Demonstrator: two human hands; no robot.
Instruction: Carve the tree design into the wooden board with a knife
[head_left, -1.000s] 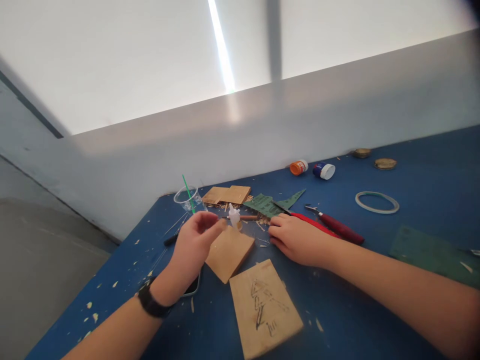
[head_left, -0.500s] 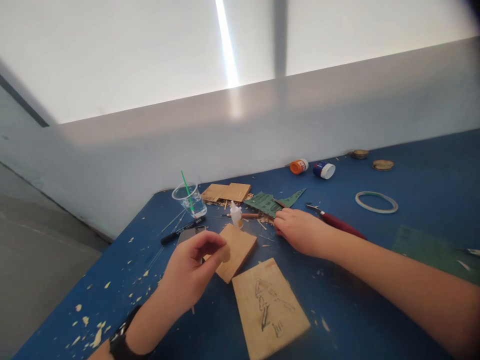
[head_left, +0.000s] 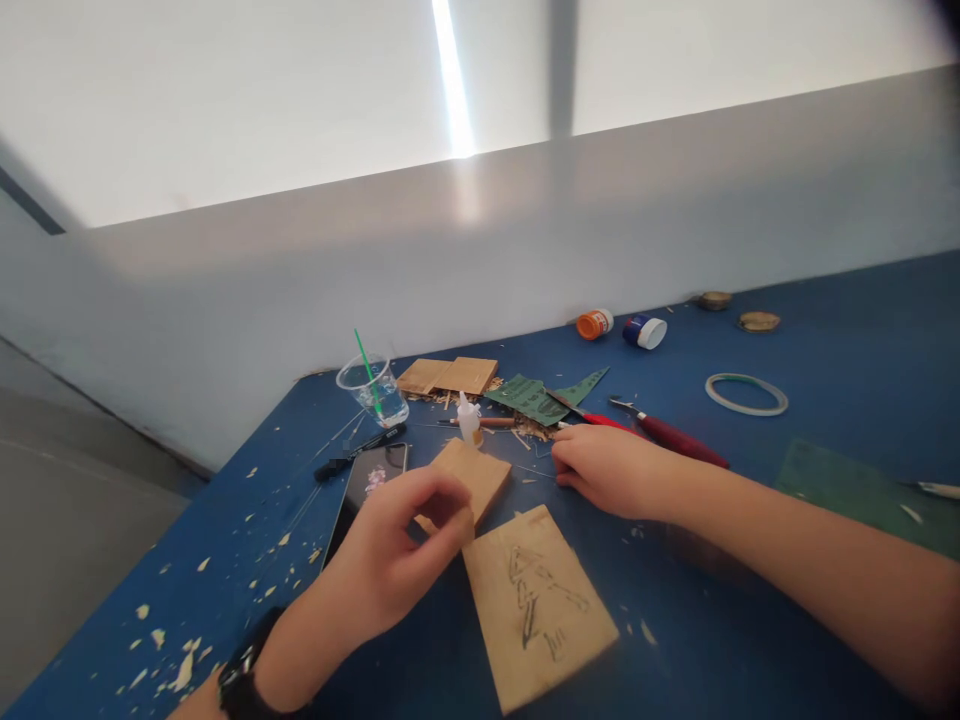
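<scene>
My left hand (head_left: 409,540) hovers over a phone (head_left: 369,475) and a plain wood block (head_left: 484,475), its fingers curled towards the thumb, with nothing seen in them. A square wood board (head_left: 540,610) with a dark line drawing lies just right of it. On the table, my right hand (head_left: 611,470) has its fingers pressed together; a small pale tip shows by its fingertips, but what they hold is hidden. A red-handled carving knife (head_left: 609,421) lies just behind that hand, its blade over green sandpaper (head_left: 525,398). Beyond it is a dark-red hooked carving tool (head_left: 679,440).
A plastic cup of water (head_left: 386,405) with a green straw stands at the back left, near a black marker (head_left: 360,452). A small glue bottle (head_left: 469,422) stands behind the blocks. Two paint jars (head_left: 643,332), a tape ring (head_left: 746,395) and scattered wood shavings (head_left: 184,672) lie around.
My right hand has come off the red-handled knife, whose handle now shows behind it. My left hand has shifted slightly right and down, uncovering more of the phone.
</scene>
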